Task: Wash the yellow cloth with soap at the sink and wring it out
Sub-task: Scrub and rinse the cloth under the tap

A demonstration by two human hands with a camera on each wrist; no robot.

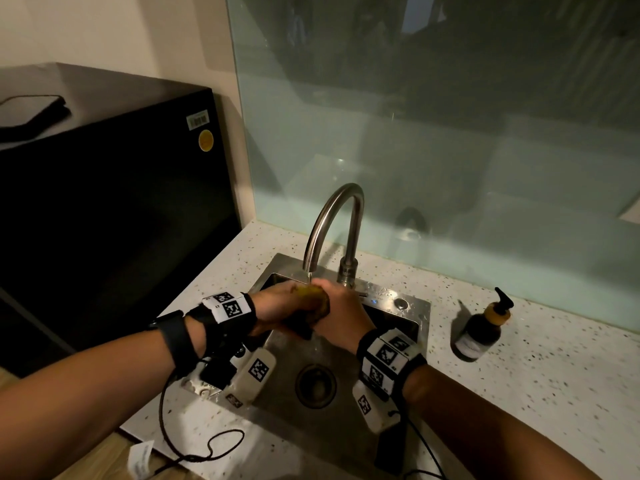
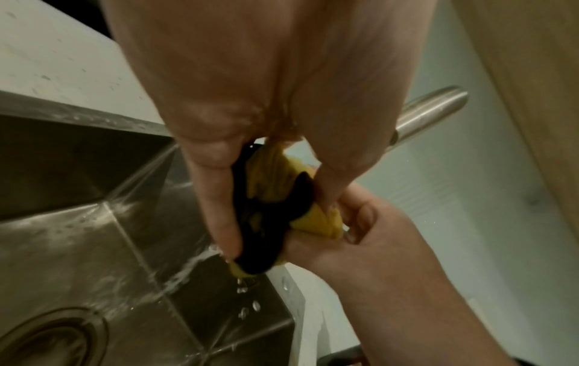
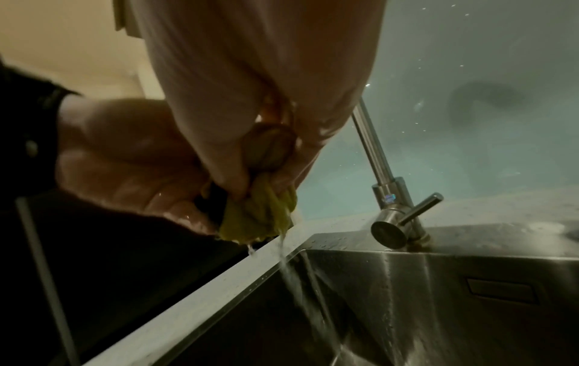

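yellow cloth [image 1: 313,299] is bunched under the running faucet [image 1: 332,230]; left hand [image 1: 277,303] and right hand [image 1: 341,311] both curl tightly round it over the sink [image 1: 412,308], apparently so squeezed water drains.

Dim room. Beyond the fingers a pale green glass backsplash [image 1: 450,150] rises from the speckled white desk [image 1: 554,358]; left of them a black cabinet [image 1: 114,209] stands against a cream wall [image 1: 104,29].
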